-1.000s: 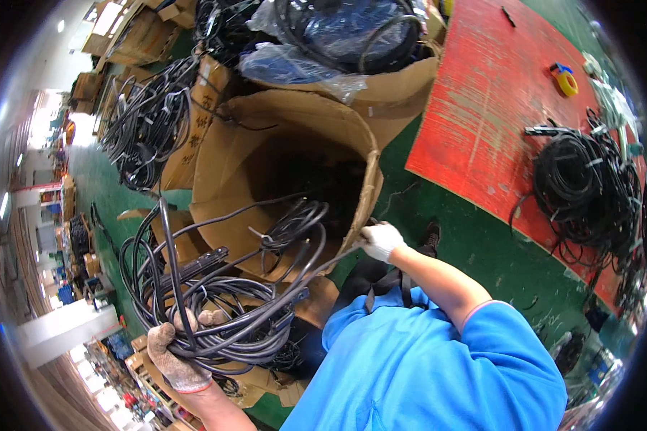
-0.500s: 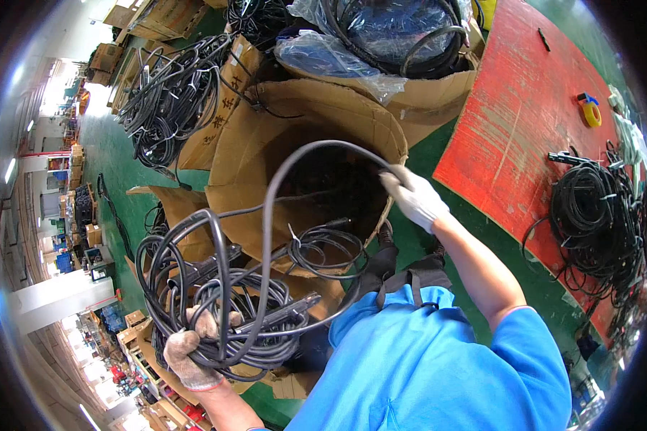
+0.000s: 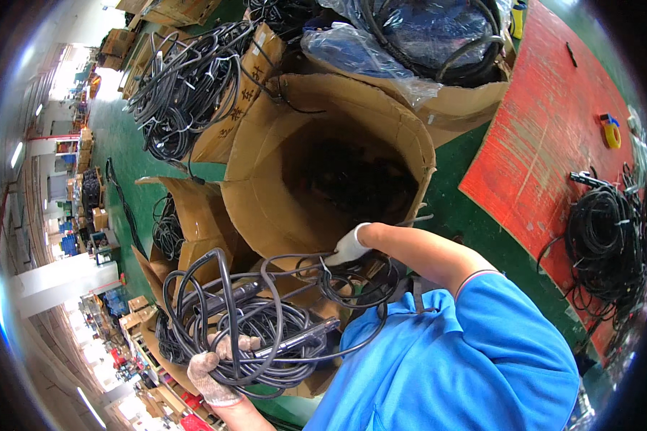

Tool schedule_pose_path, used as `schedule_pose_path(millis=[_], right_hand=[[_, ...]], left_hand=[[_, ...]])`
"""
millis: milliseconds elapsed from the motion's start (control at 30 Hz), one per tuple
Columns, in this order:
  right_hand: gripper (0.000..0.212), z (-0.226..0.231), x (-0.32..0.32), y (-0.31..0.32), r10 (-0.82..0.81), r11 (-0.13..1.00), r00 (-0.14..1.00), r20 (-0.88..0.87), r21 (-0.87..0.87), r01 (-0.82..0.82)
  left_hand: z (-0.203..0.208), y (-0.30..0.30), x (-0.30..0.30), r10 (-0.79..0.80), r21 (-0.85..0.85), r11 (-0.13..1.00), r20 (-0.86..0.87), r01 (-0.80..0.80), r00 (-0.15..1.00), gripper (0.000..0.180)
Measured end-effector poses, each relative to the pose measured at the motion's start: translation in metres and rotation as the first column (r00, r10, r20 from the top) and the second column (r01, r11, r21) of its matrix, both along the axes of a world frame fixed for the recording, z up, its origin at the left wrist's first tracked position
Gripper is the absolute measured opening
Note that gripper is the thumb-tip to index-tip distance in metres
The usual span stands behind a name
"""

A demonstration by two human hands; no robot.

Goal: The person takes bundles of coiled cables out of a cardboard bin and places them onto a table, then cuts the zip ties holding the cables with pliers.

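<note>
My left hand (image 3: 207,375), in a pale work glove, is closed around the underside of a large bundle of looped black cable (image 3: 284,368). Two dark rod-shaped cable ends, one of them a long black handle (image 3: 305,336), lie across this bundle. My right hand (image 3: 349,246), in a white glove, pinches black cable at the top of a smaller coil (image 3: 382,293) hanging to the right of the bundle. Its fingertips are partly hidden. Just beyond that hand stands an open cardboard box (image 3: 266,161) with a dark interior; its contents are hard to make out.
Heaped black cables (image 3: 187,93) fill a box at the far left. A plastic-wrapped load with thick black hose (image 3: 474,54) sits at the back. To the right, a worn red tabletop (image 3: 532,136) bears a cable pile (image 3: 597,230) and a yellow tape roll (image 3: 612,135).
My right hand has come down and left from the box's right rim to the smaller coil. The raised cable loop has dropped. My left hand keeps its grip on the bundle.
</note>
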State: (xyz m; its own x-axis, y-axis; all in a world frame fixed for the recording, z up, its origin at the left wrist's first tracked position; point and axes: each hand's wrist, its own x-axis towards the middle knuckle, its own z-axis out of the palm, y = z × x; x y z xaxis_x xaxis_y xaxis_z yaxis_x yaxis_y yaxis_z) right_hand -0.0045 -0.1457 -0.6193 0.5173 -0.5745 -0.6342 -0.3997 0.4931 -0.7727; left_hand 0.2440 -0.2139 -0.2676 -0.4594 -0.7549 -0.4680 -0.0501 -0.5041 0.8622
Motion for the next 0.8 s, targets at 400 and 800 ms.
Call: schedule_pose_path(millis=[400,800], right_hand=[[0.054,0.028,-0.005,0.042,-0.235,0.965,0.963,-0.130,-0.154,0.214],[0.037,0.199,-0.085,0.096,-0.878,0.377,0.431,0.210,-0.251,0.892]], left_hand=[[-0.027,-0.022,0.010,0.141,-0.006,0.990,-0.015,-0.141,0.990,0.028],[0.035,-0.065,-0.019,-0.352,-0.221,0.933,-0.401,0.283,0.846,0.025]])
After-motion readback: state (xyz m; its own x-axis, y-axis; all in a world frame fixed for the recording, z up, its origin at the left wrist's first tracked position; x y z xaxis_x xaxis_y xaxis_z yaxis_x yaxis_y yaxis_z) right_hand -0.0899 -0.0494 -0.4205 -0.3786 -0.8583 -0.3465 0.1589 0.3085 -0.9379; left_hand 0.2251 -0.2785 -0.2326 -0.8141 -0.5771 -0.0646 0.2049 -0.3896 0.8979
